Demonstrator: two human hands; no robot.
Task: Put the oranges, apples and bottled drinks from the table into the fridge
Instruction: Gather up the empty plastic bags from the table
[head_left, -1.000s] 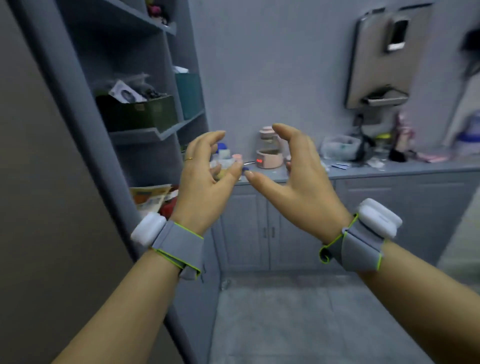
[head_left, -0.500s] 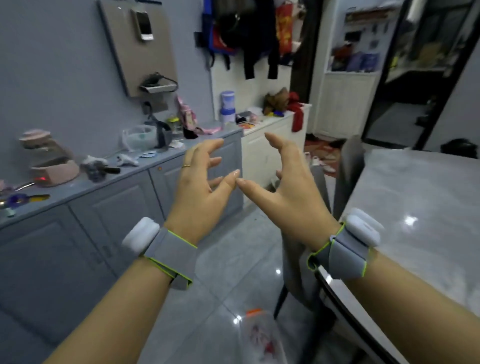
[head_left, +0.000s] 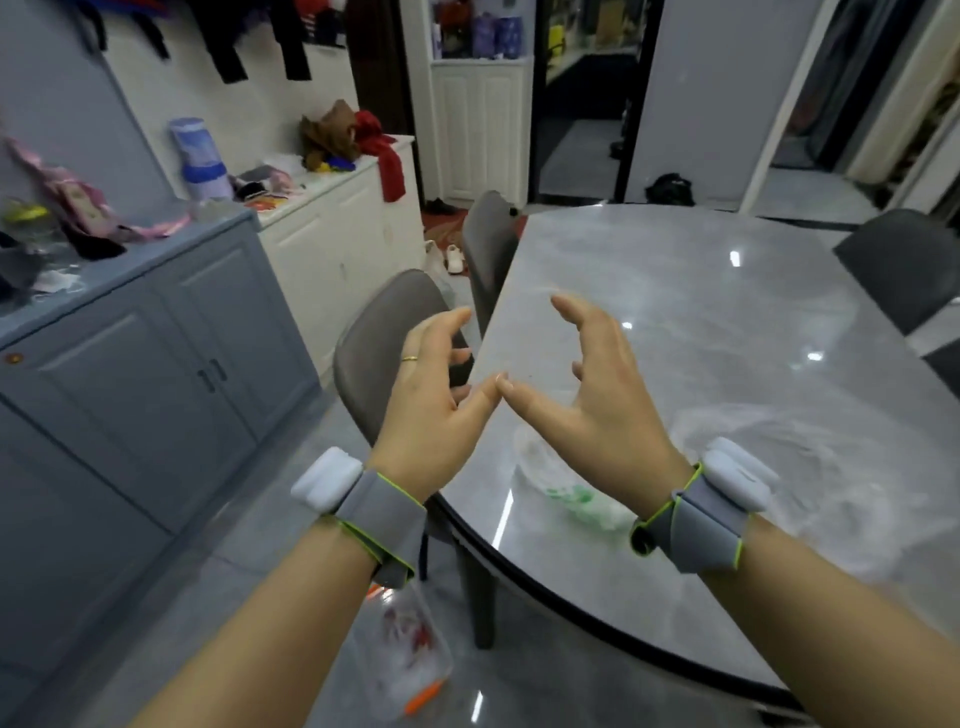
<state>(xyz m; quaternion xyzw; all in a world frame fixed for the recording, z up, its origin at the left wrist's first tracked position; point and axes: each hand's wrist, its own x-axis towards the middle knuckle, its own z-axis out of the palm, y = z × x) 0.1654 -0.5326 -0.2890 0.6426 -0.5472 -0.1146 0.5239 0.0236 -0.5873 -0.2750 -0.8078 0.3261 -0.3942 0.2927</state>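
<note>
My left hand (head_left: 434, 405) and my right hand (head_left: 587, 400) are raised side by side in front of me, fingers spread and curled, thumbs nearly touching. Neither holds anything. Both hover over the near left edge of a grey marble table (head_left: 727, 322). A crumpled clear plastic bag with green print (head_left: 566, 493) lies on the table just under my right wrist. No oranges, apples, bottled drinks or fridge appear in this view.
Two grey chairs (head_left: 384, 332) stand at the table's left side, another chair (head_left: 904, 265) at the far right. Grey cabinets (head_left: 156, 353) and a white cabinet (head_left: 332, 239) with clutter line the left wall. A clear plastic box (head_left: 410, 654) sits on the floor below.
The view has swung right from the shelf and counter to the dining table. My hands kept the same raised, open pose throughout.
</note>
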